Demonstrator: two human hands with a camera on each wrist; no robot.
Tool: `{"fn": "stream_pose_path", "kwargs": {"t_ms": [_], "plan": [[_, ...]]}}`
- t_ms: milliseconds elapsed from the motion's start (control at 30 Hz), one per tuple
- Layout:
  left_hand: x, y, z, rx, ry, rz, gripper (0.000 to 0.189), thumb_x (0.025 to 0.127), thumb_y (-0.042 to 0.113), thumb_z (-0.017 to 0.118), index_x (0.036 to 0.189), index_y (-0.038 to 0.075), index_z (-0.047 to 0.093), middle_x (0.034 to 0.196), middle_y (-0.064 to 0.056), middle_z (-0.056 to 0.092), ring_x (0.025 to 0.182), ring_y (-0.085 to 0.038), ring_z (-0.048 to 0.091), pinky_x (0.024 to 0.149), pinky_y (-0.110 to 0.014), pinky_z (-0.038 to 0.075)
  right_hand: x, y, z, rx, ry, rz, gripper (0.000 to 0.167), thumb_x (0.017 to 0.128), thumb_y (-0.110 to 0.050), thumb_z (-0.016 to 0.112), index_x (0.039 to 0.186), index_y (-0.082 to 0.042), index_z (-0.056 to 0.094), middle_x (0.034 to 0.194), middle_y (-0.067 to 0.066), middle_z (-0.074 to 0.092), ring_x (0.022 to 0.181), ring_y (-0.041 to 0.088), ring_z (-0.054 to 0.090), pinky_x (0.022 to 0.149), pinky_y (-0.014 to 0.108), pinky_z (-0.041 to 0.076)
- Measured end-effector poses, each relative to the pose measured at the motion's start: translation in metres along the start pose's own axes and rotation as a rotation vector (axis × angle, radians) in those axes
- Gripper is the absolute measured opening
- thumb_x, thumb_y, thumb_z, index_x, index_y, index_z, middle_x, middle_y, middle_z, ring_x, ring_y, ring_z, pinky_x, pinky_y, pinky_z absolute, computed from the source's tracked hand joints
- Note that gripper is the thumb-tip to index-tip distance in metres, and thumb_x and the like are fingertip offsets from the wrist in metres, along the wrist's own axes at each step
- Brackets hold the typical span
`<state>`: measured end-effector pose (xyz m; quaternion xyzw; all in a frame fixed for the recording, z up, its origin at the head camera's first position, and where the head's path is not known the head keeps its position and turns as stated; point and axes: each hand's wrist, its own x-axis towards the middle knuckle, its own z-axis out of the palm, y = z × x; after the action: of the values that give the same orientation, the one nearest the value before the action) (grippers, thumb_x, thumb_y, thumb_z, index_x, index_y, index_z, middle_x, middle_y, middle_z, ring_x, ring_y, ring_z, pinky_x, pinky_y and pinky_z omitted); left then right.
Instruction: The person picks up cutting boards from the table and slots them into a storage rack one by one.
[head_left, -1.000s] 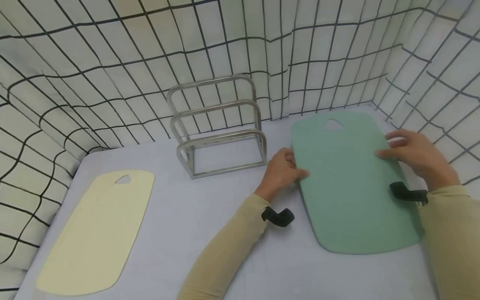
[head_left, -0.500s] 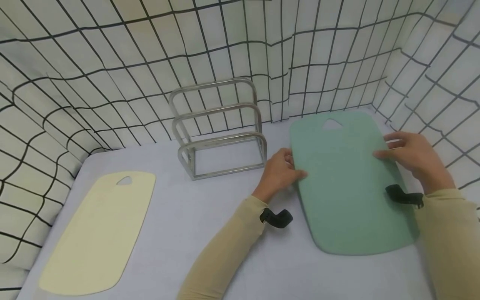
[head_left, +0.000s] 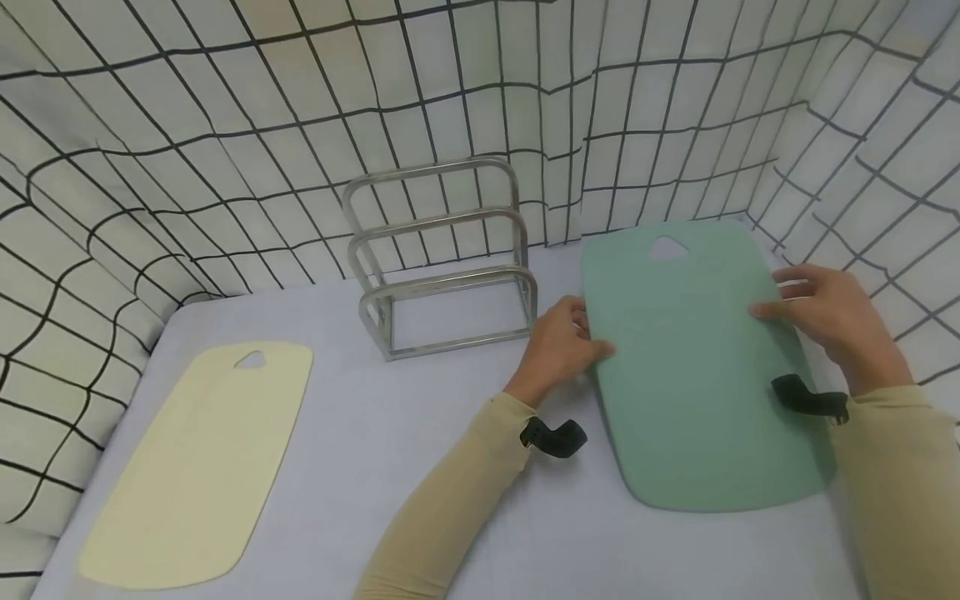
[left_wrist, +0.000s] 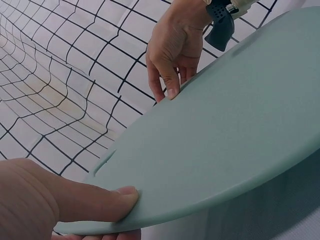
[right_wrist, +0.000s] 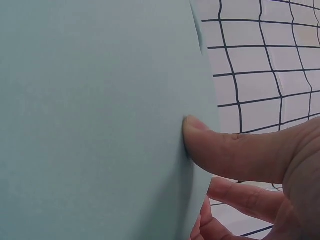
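A pale green cutting board [head_left: 697, 375] with a handle hole at its far end is held at both long sides. My left hand [head_left: 558, 346] pinches its left edge, thumb on the upper face and fingers under the rim. Along the opposite edge, my right hand [head_left: 836, 321] has its thumb on the face and its fingers round behind the edge. The left wrist view shows the board [left_wrist: 210, 135] tilted, with a shadow beneath its near rim. In the right wrist view the right thumb [right_wrist: 230, 155] presses flat on the board's surface.
Left of the board stands a metal wire rack [head_left: 450, 275] with several upright loops and nothing in its slots. A cream cutting board [head_left: 202, 467] lies flat at the table's left side. Grid-patterned cloth walls [head_left: 450, 100] close in the white table [head_left: 420, 433] at the back and sides.
The green cutting board and both hands have shifted very slightly left, the board's near end most. Both hands keep the same grip. The rack and cream board stay put.
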<state>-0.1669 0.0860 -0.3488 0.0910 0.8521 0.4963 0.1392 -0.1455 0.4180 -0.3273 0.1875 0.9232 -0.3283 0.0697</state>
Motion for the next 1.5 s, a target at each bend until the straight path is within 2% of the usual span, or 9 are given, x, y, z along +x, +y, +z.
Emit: {"fn": "stream_pose_path", "kwargs": {"t_ms": [200,333,533,700,833,1033,1500], "plan": [[-0.001,0.004,-0.001,0.019,-0.002,0.032,0.066,0.086,0.019,0.084,0.142,0.008,0.052,0.119,-0.006,0.069,0.101,-0.014,0.062,0.082,-0.027,0.054,-0.001,-0.001,-0.001,0.001,0.041,-0.011,0.088,0.097,-0.037,0.071,0.162,0.0,0.025,0.161,0.038,0.029,0.139,0.062,0.036,0.108,0.078,0.036],[-0.001,0.006,-0.003,0.053,0.004,0.04,0.066,0.086,0.02,0.084,0.142,0.006,0.052,0.12,-0.007,0.07,0.099,-0.015,0.063,0.08,-0.028,0.054,-0.002,-0.001,-0.002,0.006,0.053,-0.015,0.089,0.096,-0.039,0.071,0.162,-0.001,0.026,0.161,0.038,0.03,0.139,0.062,0.036,0.108,0.078,0.036],[-0.001,0.009,-0.004,0.088,-0.009,0.029,0.068,0.086,0.021,0.084,0.144,0.006,0.051,0.121,-0.008,0.069,0.098,-0.015,0.062,0.08,-0.028,0.053,-0.004,0.0,-0.003,0.051,0.045,0.005,0.093,0.095,-0.044,0.072,0.162,-0.003,0.025,0.165,0.035,0.024,0.145,0.062,0.03,0.112,0.079,0.031],[-0.002,0.011,-0.004,0.11,-0.013,0.054,0.069,0.087,0.021,0.083,0.145,0.005,0.05,0.122,-0.008,0.069,0.099,-0.016,0.063,0.082,-0.028,0.053,-0.007,0.001,-0.003,0.091,0.059,0.011,0.089,0.096,-0.038,0.072,0.162,-0.001,0.025,0.166,0.035,0.022,0.148,0.062,0.026,0.116,0.079,0.026],[-0.004,0.013,-0.005,0.119,-0.011,0.05,0.07,0.087,0.022,0.084,0.146,0.006,0.05,0.126,-0.009,0.069,0.105,-0.018,0.065,0.085,-0.031,0.056,-0.01,0.0,-0.002,0.099,0.072,0.013,0.086,0.097,-0.035,0.071,0.162,-0.001,0.026,0.166,0.035,0.022,0.147,0.062,0.027,0.116,0.079,0.025],[-0.006,0.016,-0.008,0.107,0.003,0.053,0.067,0.087,0.021,0.083,0.145,0.008,0.051,0.128,-0.009,0.068,0.11,-0.021,0.065,0.085,-0.032,0.057,-0.011,-0.004,-0.004,0.101,0.096,-0.004,0.085,0.097,-0.035,0.071,0.161,-0.002,0.027,0.166,0.035,0.023,0.147,0.062,0.028,0.116,0.078,0.026],[-0.009,0.012,-0.011,0.041,0.053,0.09,0.054,0.091,0.017,0.078,0.139,0.007,0.055,0.117,-0.008,0.069,0.106,-0.019,0.068,0.079,-0.027,0.055,-0.012,-0.014,-0.005,0.123,0.09,-0.006,0.087,0.097,-0.036,0.071,0.163,-0.003,0.024,0.167,0.032,0.022,0.146,0.061,0.03,0.115,0.079,0.026]]}}
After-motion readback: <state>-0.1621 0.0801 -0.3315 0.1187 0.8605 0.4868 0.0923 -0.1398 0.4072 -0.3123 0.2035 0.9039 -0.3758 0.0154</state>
